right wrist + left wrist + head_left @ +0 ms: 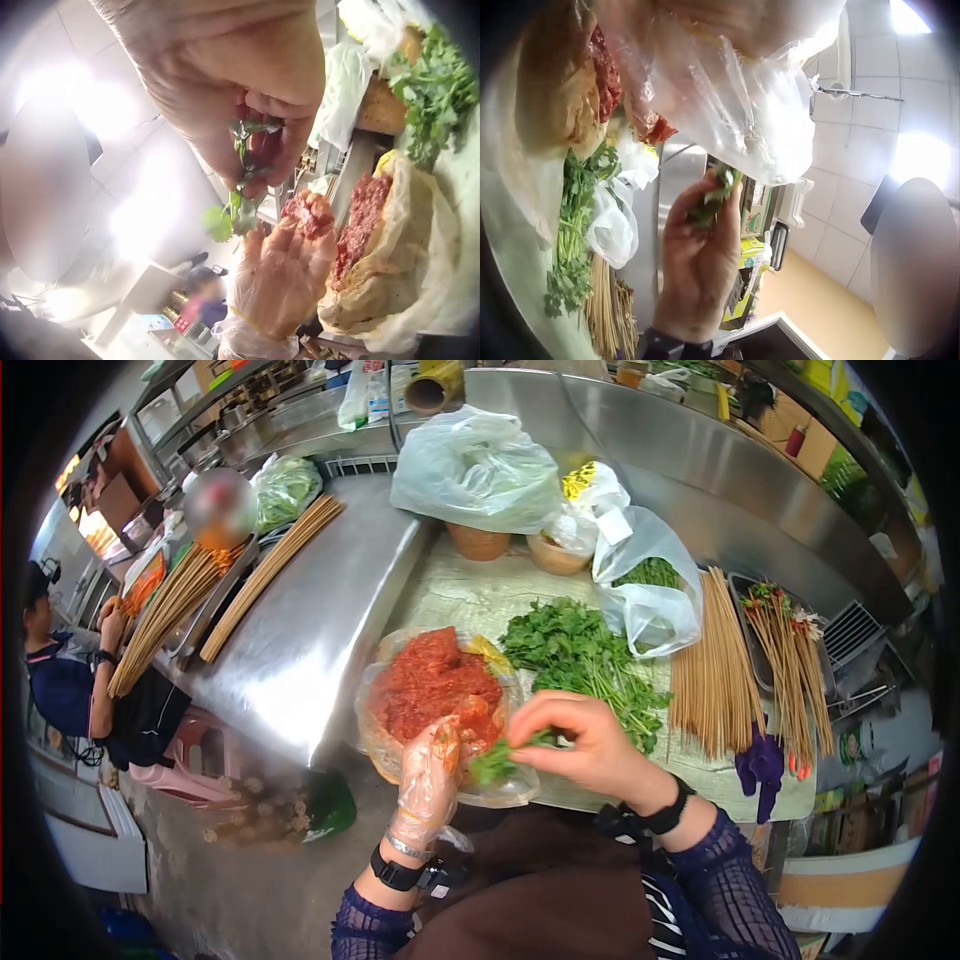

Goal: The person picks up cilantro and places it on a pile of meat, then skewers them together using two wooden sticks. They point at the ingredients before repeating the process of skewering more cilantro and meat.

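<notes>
The steel counter stands beside a pale green table, which bears a plastic-lined bowl at its near left corner, within reach of both hands; the lining presumably keeps the bowl clean. A heap of red minced meat lies inside it. The bundle of bare skewers lies farther right, while the coriander pile sits just beside the bowl, handy for the right hand. The left hand, in a clear plastic glove likely worn against the sticky meat, grips a meat lump at its fingertips, by the bowl's near side. The bare right hand pinches a coriander sprig between thumb and fingers, leaves pointing toward the left hand, apparently leaving them free.
</notes>
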{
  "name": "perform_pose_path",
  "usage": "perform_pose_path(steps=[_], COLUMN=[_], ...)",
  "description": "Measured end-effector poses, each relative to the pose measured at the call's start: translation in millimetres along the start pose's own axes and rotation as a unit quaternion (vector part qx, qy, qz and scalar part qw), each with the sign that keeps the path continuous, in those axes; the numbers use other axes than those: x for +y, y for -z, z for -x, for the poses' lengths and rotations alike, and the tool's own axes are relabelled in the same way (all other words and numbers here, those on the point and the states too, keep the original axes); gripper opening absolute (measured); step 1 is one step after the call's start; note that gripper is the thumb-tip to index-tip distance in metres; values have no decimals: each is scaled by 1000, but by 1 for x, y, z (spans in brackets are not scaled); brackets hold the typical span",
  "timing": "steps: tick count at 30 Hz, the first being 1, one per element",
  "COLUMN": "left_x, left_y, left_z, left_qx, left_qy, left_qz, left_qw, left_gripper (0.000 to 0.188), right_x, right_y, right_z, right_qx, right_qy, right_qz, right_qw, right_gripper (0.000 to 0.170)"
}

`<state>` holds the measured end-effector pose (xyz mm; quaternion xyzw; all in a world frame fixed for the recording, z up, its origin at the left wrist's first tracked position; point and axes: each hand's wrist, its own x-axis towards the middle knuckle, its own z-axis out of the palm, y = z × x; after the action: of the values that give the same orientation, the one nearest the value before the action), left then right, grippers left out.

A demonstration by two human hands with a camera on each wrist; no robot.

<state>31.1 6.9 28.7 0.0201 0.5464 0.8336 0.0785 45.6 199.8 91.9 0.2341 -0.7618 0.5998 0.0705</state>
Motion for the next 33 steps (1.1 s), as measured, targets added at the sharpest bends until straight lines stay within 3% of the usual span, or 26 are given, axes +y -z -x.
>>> perform_pose_path(steps=[4, 10, 16, 18, 20, 21, 24, 25, 27, 30, 32, 33], left_x=[9, 3, 0, -6, -8, -10, -28, -25, -17, -31, -24, -21], left_y=[-8, 1, 4, 9, 4, 8, 27, 24, 14, 25, 15, 13], left_z=[8, 6, 1, -3, -6, -8, -22, -23, -23, -28, -24, -23], left_qx=[-35, -80, -62, -50, -25, -8, -3, 1, 7, 20, 6, 1], left_qy=[3, -4, -41, -59, -20, 2, -49, -45, -37, -48, -45, -43], left_qz=[20, 1, -171, -175, -130, -112, -104, -67, 8, -37, -48, -55], left_qw=[999, 997, 983, 982, 991, 994, 993, 997, 999, 998, 998, 998], left_gripper=[26, 23, 21, 18, 19, 19, 24, 22, 19, 21, 23, 24], right_x=[12, 18, 31, 33, 28, 23, 26, 35, 56, 92, 107, 113], right_y=[-10, -15, -17, -17, -11, -2, 48, 69, 122, 202, 235, 243], right_z=[-11, -5, -2, 0, 2, 5, 15, 21, 38, 78, 98, 104], right_qx=[19, 47, 42, 48, 71, 79, 149, 188, 241, 274, 232, 210], right_qy=[46, 44, 26, 40, 67, 44, 4, -56, -143, -226, -306, -337], right_qz=[94, 121, 121, 152, 179, 163, 220, 211, 250, 391, 528, 553], right_qw=[994, 991, 991, 986, 979, 982, 964, 958, 927, 849, 757, 733], right_gripper=[12, 12, 10, 10, 12, 13, 12, 13, 14, 18, 24, 26])
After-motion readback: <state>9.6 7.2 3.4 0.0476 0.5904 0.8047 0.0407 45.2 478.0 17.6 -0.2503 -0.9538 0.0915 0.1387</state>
